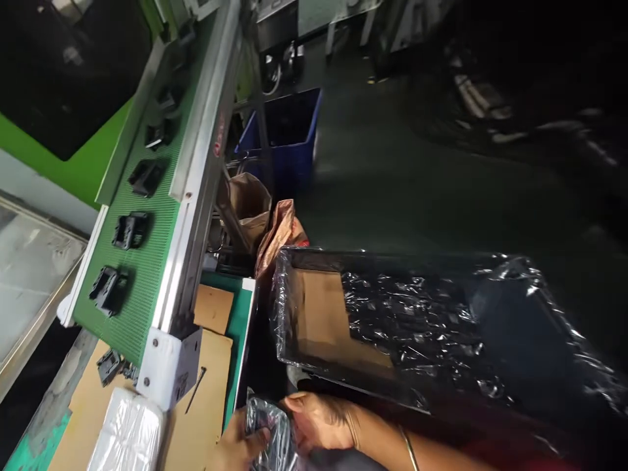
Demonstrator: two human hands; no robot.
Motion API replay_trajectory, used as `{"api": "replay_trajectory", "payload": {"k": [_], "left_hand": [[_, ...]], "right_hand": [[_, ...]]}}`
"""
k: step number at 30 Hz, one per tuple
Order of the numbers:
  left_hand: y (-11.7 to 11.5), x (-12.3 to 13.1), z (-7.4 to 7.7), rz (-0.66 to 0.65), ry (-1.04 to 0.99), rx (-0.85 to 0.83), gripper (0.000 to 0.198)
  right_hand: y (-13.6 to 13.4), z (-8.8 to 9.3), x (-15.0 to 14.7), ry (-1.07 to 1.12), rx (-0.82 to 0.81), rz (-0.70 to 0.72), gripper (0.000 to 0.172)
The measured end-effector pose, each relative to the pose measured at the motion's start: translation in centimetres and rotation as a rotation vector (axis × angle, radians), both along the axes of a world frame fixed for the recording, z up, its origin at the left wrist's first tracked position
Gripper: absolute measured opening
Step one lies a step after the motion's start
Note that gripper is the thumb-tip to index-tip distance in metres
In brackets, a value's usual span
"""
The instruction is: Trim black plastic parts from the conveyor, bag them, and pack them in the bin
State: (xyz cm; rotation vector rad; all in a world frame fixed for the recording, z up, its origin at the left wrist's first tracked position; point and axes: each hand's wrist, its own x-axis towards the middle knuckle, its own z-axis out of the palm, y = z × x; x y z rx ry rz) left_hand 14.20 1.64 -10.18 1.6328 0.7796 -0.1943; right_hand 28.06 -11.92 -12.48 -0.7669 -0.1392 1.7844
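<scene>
Film bag at 6 o'clock, dark part inside, held between left hand and right hand, fingers curled on it. Likely light, soft, slippery; grip the body. Lined box beside it.

Dark green floor spans 12 to 2 o'clock, blurred pale scraps lying on it around 1 o'clock. Blue crate at 12, paper sack just below it. Green conveyor with metal rails runs along 10 o'clock, green machine panel beyond it. Pale glassy panel at 9. Light dim, far corner dark.
</scene>
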Motion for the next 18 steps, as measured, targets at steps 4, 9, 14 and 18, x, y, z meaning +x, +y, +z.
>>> {"api": "replay_trajectory", "payload": {"k": [4, 9, 14, 18], "left_hand": [[-1.2, 5.1, -0.4, -0.346, 0.079, 0.061, 0.026], [-2.8, 7.8, -2.5, -0.079, -0.027, 0.115, 0.067], [-1.3, 5.2, -5.0, 0.18, 0.1, 0.004, 0.066], [-0.6, 2.7, -6.6, 0.344, 0.178, -0.049, 0.065]], "right_hand": [[-1.9, -2.8, 0.9, -0.133, -0.154, -0.226, 0.028], [-6.0, -7.6, 6.2, -0.245, -0.442, -0.587, 0.029], [-11.9, -13.1, 12.2, -0.341, -0.834, -0.766, 0.021], [-14.0, -14.8, 13.0, -0.472, -0.895, -0.843, 0.029]]}}
